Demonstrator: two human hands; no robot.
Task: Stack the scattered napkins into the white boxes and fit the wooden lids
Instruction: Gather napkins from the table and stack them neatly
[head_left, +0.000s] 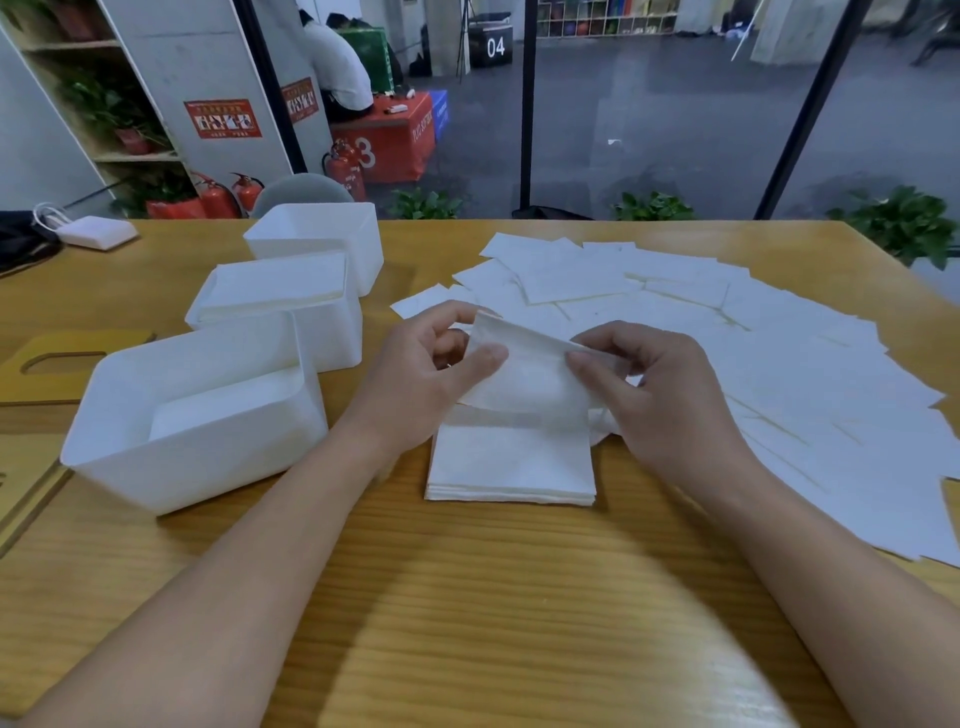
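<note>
Both hands hold one white napkin (530, 376) above a small neat stack of napkins (511, 467) on the wooden table. My left hand (431, 379) pinches its left edge, my right hand (660, 395) pinches its right edge. Several scattered napkins (727, 332) cover the table to the right. Three white boxes stand at the left: the near box (124, 452) holds some napkins, the middle box (332, 338) is filled to the top, and what is inside the far box (363, 244) is hidden. A wooden lid (31, 384) with a slot lies left of the near box.
Another wooden lid (21, 493) lies at the table's left edge. A white charger with cable (96, 231) and a dark bag (21, 239) sit at the far left corner. Bare wood table (467, 623) lies in front of me. A person sits far behind the glass.
</note>
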